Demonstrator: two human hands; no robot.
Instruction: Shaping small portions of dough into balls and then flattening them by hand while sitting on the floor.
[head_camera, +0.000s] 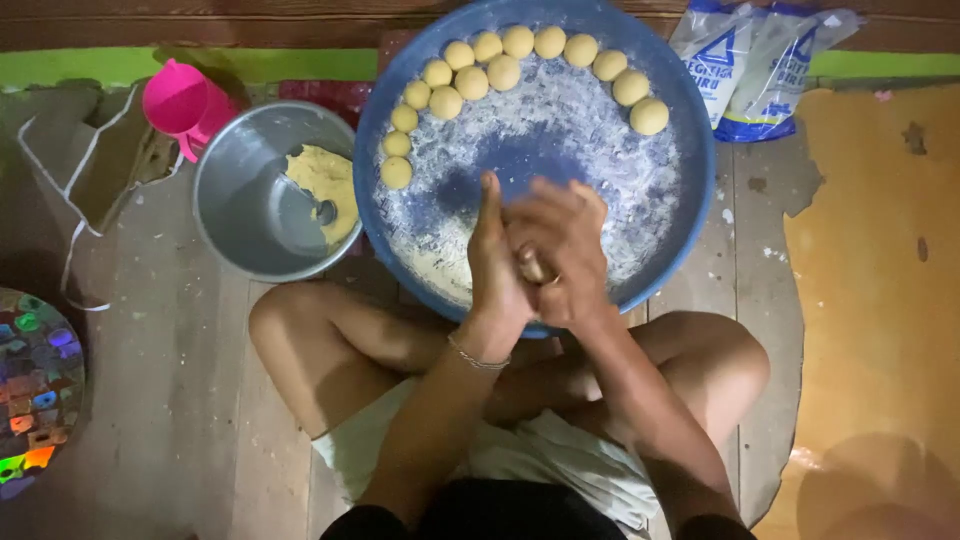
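My left hand and my right hand are pressed together palm to palm over the near side of a big blue floured basin. Between the palms sits a small piece of yellow dough, only a sliver of it showing. Several round yellow dough balls line the basin's far rim in an arc. A thin bracelet circles my left wrist. My crossed bare legs lie under the basin's near edge.
A metal bowl with a lump of yellow dough and a spoon stands left of the basin. A pink plastic cup lies behind it. Two white and blue flour bags rest at the back right. A shiny patterned disc is at far left.
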